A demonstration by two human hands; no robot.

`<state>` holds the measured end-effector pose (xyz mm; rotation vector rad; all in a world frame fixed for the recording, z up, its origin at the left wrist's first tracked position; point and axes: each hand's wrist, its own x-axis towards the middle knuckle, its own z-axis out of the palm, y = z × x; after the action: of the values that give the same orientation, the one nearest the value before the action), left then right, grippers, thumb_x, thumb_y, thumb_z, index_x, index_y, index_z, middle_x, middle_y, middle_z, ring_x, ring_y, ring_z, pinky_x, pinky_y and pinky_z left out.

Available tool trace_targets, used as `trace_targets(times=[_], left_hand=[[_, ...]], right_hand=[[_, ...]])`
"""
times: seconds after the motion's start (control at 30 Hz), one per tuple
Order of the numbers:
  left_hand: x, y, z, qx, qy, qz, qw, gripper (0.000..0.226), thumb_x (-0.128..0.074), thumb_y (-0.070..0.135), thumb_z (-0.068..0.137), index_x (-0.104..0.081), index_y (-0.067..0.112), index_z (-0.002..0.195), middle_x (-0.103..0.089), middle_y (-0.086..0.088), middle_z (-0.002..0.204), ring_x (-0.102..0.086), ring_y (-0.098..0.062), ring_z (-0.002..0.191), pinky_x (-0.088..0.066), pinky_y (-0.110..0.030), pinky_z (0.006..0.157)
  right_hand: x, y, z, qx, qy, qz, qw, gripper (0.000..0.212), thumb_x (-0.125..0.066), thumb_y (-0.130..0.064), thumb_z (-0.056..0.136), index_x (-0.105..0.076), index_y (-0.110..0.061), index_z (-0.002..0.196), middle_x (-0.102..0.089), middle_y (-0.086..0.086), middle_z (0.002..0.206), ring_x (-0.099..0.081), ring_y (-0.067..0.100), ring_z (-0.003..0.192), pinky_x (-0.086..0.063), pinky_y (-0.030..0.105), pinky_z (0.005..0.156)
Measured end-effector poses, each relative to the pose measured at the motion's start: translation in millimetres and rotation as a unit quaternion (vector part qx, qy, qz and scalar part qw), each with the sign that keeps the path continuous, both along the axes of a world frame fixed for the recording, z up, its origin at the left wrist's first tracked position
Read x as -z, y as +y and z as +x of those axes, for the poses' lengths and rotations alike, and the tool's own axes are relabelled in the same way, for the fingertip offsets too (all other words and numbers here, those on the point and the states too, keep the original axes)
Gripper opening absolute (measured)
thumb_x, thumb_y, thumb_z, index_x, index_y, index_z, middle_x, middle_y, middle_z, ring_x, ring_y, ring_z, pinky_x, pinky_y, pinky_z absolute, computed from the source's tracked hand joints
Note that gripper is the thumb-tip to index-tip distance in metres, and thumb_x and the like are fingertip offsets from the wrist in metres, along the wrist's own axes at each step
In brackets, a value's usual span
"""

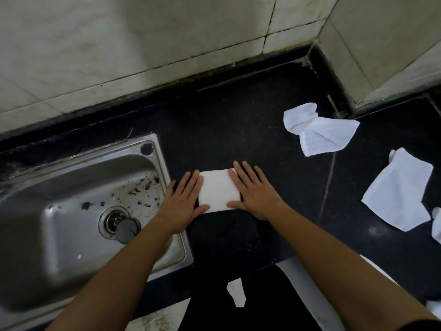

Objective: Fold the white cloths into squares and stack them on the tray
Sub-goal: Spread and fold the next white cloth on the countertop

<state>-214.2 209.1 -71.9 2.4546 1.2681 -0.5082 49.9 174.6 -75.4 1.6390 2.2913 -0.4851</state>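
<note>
A folded cloth (218, 191), white and nearly square, is shown lying flat on the black counter (238, 120), just right of the steel sink (59, 187). It is framed between both hands. The left hand (183, 199) is laid flat, fingers straight and together, over the cloth's left edge, with the thumb resting on its near left corner. The right hand (253, 189) is likewise spread flat, its fingers covering the right edge and its thumb on the near right corner. A crumpled cloth (319, 132) is seen well apart, near the tiled wall (143, 32). A loose cloth (398, 192) lies unfolded farther right.
</note>
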Motion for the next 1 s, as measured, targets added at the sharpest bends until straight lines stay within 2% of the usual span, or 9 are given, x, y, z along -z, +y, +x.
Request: trace_targets(times=[0.13, 0.2, 0.27, 0.37, 0.43, 0.6, 0.7, 0.83, 1.0], left_hand=[[-3, 0, 4, -0.007, -0.01, 0.005, 1.0, 0.087, -0.003, 0.071, 0.094, -0.013, 0.012, 0.157, -0.007, -0.007, 0.165, -0.014, -0.028, 0.151, -0.024, -0.056, 0.116], [-5, 0, 8, -0.013, -0.013, 0.013, 1.0, 0.088, -0.005, 0.072, 0.092, -0.011, 0.013, 0.158, -0.005, -0.007, 0.166, -0.012, -0.028, 0.151, -0.022, -0.055, 0.117], [-7, 1, 10, -0.014, -0.006, 0.019, 1.0, 0.089, -0.008, 0.071, 0.09, -0.012, 0.013, 0.158, -0.006, -0.007, 0.166, -0.013, -0.028, 0.151, -0.023, -0.055, 0.116], [-7, 1, 10, -0.015, 0.003, 0.03, 0.999, 0.088, -0.014, 0.07, 0.092, -0.022, 0.011, 0.156, -0.017, -0.009, 0.164, -0.026, -0.031, 0.147, -0.033, -0.056, 0.111], [-5, 2, 11, -0.013, 0.0, 0.04, 0.999, 0.087, -0.016, 0.07, 0.092, -0.025, 0.01, 0.155, -0.021, -0.01, 0.163, -0.031, -0.032, 0.145, -0.036, -0.056, 0.108], [-8, 2, 12, -0.022, -0.024, 0.035, 0.999, 0.091, -0.011, 0.071, 0.088, -0.021, 0.012, 0.156, -0.016, -0.013, 0.164, -0.026, -0.032, 0.147, -0.03, -0.055, 0.113], [-17, -2, 13, -0.105, -0.089, 0.011, 0.99, 0.086, -0.021, 0.071, 0.093, -0.012, 0.014, 0.158, -0.01, -0.011, 0.165, -0.018, -0.028, 0.149, -0.02, -0.046, 0.12], [-32, -8, 17, -0.324, -0.269, -0.047, 0.906, 0.066, -0.045, 0.045, 0.101, -0.028, 0.009, 0.154, -0.032, -0.012, 0.158, -0.032, -0.024, 0.144, -0.027, -0.039, 0.119], [-67, -7, 29, -0.528, -0.391, -0.177, 0.733, 0.053, -0.056, 0.034, 0.099, -0.041, 0.017, 0.147, -0.052, -0.007, 0.141, -0.052, -0.019, 0.122, -0.042, -0.038, 0.108]], right_hand=[[-14, 0, -2, 0.038, 0.018, -0.02, 0.999, 0.099, -0.017, -0.079, 0.089, 0.01, -0.016, 0.16, 0.012, 0.015, 0.167, 0.007, 0.031, 0.154, -0.007, 0.052, 0.124], [-22, -3, -6, 0.138, 0.085, -0.009, 0.987, 0.097, -0.036, -0.073, 0.092, -0.002, -0.015, 0.161, -0.008, 0.017, 0.165, -0.013, 0.032, 0.152, -0.02, 0.048, 0.122], [-30, -6, -10, 0.277, 0.163, 0.033, 0.946, 0.081, -0.047, -0.063, 0.095, -0.027, -0.014, 0.156, -0.039, 0.014, 0.148, -0.044, 0.029, 0.133, -0.041, 0.041, 0.106], [-39, 3, -14, 0.442, 0.266, -0.066, 0.854, 0.058, -0.053, -0.055, 0.097, -0.053, -0.014, 0.138, -0.062, 0.007, 0.126, -0.06, 0.022, 0.114, -0.047, 0.029, 0.085], [-41, 10, -17, 0.478, 0.295, -0.119, 0.819, 0.052, -0.06, -0.051, 0.095, -0.06, -0.014, 0.132, -0.067, 0.004, 0.12, -0.063, 0.02, 0.112, -0.048, 0.027, 0.087], [-34, 22, -23, 0.509, 0.302, -0.162, 0.789, 0.033, -0.068, -0.036, 0.093, -0.071, -0.016, 0.119, -0.07, 0.001, 0.119, -0.064, 0.019, 0.109, -0.051, 0.028, 0.09], [-37, 24, -22, 0.553, 0.371, -0.199, 0.719, 0.026, -0.07, -0.032, 0.092, -0.073, -0.015, 0.112, -0.069, 0.003, 0.118, -0.064, 0.019, 0.106, -0.054, 0.035, 0.089], [-53, 15, -17, 0.571, 0.473, -0.224, 0.633, 0.027, -0.069, -0.028, 0.091, -0.068, -0.014, 0.113, -0.068, 0.005, 0.12, -0.065, 0.02, 0.107, -0.055, 0.035, 0.088], [-80, 6, -3, 0.578, 0.512, -0.192, 0.606, 0.033, -0.072, -0.029, 0.085, -0.066, -0.021, 0.117, -0.069, 0.006, 0.119, -0.067, 0.023, 0.108, -0.057, 0.039, 0.09]])
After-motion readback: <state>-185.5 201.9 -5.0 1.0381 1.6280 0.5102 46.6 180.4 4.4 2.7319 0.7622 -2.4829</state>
